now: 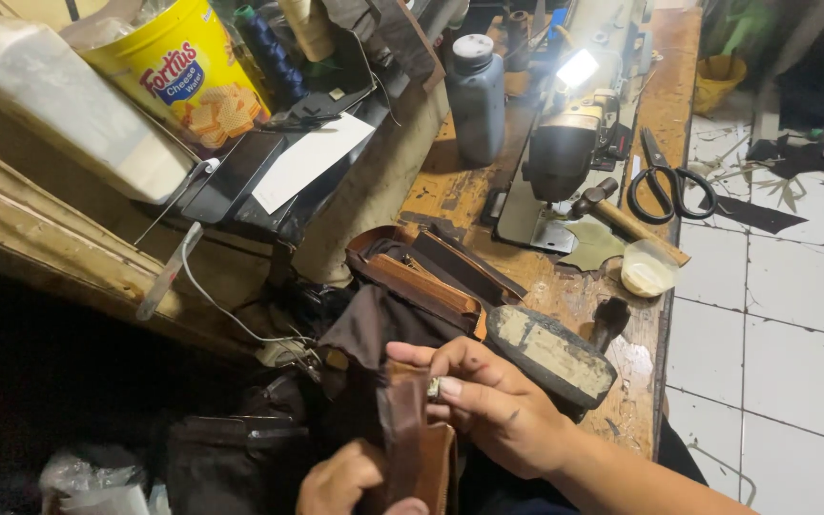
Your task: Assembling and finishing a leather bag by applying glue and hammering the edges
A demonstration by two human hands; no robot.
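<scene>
The right hand (pixel 503 410) pinches a small metal piece (pixel 434 386) against the brown leather strap (pixel 412 429), right at its fingertips. The left hand (pixel 340 482) grips the strap lower down. Fitting the piece seems underway; next needs a firm, steady press.

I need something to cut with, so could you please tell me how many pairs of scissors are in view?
1: black-handled scissors lying on the wooden workbench, right of the sewing machine. More may hide in the clutter.

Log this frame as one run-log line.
right hand: pinching small metal fitting on brown leather strap | left hand: gripping strap lower down | scissors: on workbench
</scene>
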